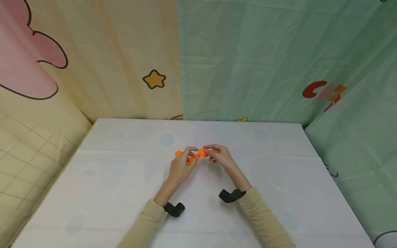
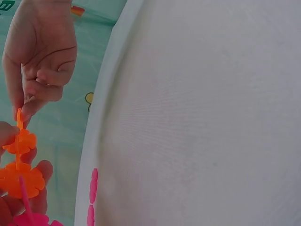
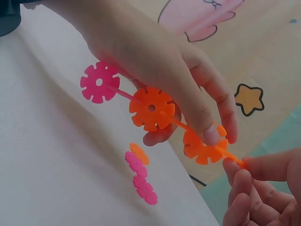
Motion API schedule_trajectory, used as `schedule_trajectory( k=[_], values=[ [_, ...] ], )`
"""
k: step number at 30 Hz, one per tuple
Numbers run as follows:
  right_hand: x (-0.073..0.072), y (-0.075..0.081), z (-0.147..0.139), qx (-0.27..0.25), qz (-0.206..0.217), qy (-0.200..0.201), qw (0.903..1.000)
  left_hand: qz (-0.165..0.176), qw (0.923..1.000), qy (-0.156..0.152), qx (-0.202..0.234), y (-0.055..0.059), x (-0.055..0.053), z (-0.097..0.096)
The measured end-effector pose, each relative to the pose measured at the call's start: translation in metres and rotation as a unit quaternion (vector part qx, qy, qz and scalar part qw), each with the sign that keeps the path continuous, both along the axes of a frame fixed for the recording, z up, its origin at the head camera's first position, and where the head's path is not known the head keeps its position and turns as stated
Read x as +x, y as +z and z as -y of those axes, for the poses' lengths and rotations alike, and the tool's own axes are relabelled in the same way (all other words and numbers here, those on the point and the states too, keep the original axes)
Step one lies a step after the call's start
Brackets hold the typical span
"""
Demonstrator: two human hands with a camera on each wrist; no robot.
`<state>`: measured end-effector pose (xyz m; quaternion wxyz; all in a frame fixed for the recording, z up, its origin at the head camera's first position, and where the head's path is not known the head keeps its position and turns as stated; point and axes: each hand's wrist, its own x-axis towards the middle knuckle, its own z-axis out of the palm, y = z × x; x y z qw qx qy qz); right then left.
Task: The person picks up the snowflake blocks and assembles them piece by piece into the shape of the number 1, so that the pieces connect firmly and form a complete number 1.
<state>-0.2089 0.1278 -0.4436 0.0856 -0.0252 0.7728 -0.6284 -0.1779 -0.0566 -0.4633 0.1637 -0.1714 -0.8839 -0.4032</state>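
Note:
Notched plastic discs, joined edge to slot, form a chain between my hands. In the right wrist view it runs from a pink disc (image 3: pixel 99 82) through an orange disc (image 3: pixel 151 109) to another orange disc (image 3: pixel 205 146). My left hand (image 1: pixel 180 168) holds the chain, its thumb on that last orange disc. With thumb and index finger, my right hand (image 1: pixel 219 156) pinches an orange end disc (image 3: pixel 236 160), seen nearly edge-on. The right hand's other fingers are bent.
A separate-looking row of pink and orange discs (image 3: pixel 141 176) shows beyond the chain in the right wrist view. The white-covered table (image 1: pixel 118 193) stretches around both hands. Printed curtains (image 1: pixel 248 69) hang behind and beside it. Each wrist wears a black camera mount (image 1: pixel 175 209).

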Motion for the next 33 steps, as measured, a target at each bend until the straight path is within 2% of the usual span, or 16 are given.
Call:
schedule_trajectory(
  k=[5,8,14,19,26,33],
  values=[
    [0.002,-0.001,0.005,-0.005,-0.001,-0.010,0.9999,-0.004,0.9998,0.005,-0.021,0.001,0.002,0.001],
    [0.003,-0.002,0.007,-0.006,-0.003,-0.007,1.0000,-0.015,0.9994,0.018,-0.027,0.001,0.003,0.002],
    [0.003,-0.003,0.011,-0.002,-0.012,0.011,0.9999,-0.028,0.9983,0.046,-0.021,-0.001,0.003,0.006],
    [0.002,-0.003,0.014,0.008,-0.020,0.012,0.9997,-0.022,0.9974,0.067,-0.011,-0.001,0.003,0.012],
    [-0.004,-0.012,0.020,0.060,-0.043,0.007,0.9973,-0.010,0.9960,0.088,-0.001,0.000,0.003,0.020],
    [-0.007,-0.022,0.026,0.116,-0.051,0.041,0.9910,-0.021,0.9930,0.115,0.018,0.000,0.004,0.029]
  ],
)
